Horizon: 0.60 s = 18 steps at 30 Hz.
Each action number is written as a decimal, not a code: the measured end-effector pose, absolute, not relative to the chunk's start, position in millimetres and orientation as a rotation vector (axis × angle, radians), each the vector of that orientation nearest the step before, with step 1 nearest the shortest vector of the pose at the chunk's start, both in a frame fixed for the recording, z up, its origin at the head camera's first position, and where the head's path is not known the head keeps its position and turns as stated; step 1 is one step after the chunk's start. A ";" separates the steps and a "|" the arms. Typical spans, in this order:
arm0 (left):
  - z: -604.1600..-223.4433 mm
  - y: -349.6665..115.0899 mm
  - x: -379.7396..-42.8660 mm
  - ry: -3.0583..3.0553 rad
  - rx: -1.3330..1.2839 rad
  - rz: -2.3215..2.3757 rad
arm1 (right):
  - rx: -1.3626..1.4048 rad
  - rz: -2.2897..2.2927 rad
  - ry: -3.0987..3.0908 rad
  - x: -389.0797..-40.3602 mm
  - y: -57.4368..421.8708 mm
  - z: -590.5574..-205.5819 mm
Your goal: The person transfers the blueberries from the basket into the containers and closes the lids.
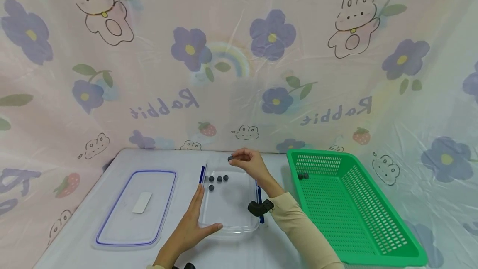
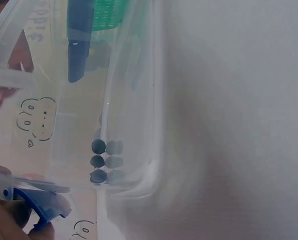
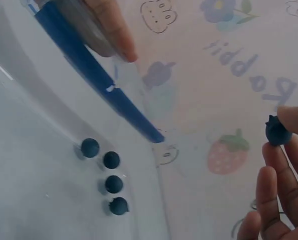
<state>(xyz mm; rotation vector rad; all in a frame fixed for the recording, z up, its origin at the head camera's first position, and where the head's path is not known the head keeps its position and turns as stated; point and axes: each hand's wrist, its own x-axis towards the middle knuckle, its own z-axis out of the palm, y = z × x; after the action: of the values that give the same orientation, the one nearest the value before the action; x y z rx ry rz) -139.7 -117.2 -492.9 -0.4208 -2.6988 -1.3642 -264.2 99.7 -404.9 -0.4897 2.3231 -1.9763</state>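
Note:
Over the far end of a clear plastic container (image 1: 231,206), my right hand (image 1: 254,167) pinches a blueberry (image 3: 277,132) between thumb and fingertips. Its small crown shows in the right wrist view. Several more blueberries (image 1: 219,179) lie on the container floor toward the far left corner. My left hand (image 1: 191,224) rests along the container's left wall, fingers extended and thumb spread toward the near rim. Blue latches (image 1: 202,174) stand out from the container's two sides.
To the right stands a green slotted basket (image 1: 384,259) with a couple of blueberries (image 1: 306,176) by its left wall. A clear lid with a blue seal (image 1: 123,245) lies on the left, a white rectangular piece (image 1: 142,202) at its middle. Patterned curtain hangs behind the table.

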 end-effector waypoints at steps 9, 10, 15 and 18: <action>-493.6 -117.7 -139.7 -2.708 -0.450 -1.099 | -0.392 -1.871 2.359 -273.3 76.7 -431.1; -493.2 -117.8 -139.8 -2.713 -0.454 -1.059 | -0.374 -1.855 2.366 -274.2 74.9 -433.7; -488.6 -115.7 -141.4 -2.717 -0.482 -0.874 | -0.318 -1.810 2.403 -279.2 68.0 -442.0; -486.5 -113.1 -142.6 -2.699 -0.507 -0.788 | -0.309 -1.780 2.406 -283.3 65.6 -447.4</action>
<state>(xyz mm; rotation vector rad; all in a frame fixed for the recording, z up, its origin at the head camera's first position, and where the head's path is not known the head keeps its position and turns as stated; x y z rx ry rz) -142.6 -113.1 -486.5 -0.5067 -2.6991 -0.7883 -283.3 65.6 -447.4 -0.3091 2.4058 -1.7799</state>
